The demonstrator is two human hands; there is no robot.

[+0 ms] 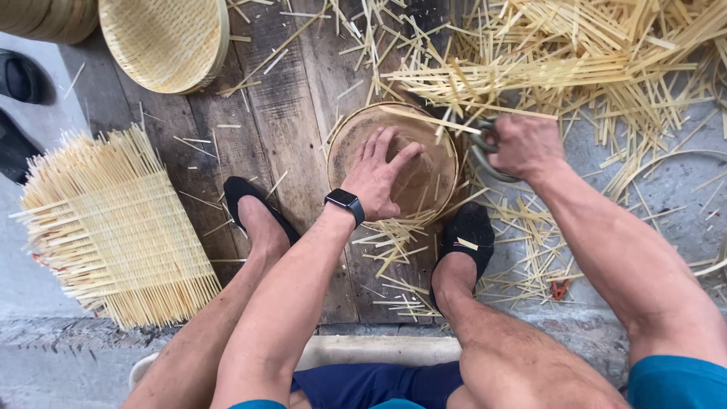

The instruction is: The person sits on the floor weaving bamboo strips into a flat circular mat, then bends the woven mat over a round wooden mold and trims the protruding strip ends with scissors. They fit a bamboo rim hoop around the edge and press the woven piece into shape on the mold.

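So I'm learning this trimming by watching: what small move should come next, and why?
Probably close the shears in the right hand on the strips jutting past the round block. The left hand already presses the work flat, and the blades sit at its rim.

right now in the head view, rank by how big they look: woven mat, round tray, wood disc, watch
1. woven mat, largest
2. round tray, cut off by the top edge, and wood disc, partly under the left hand: they look alike, so no ranking
3. watch, smallest
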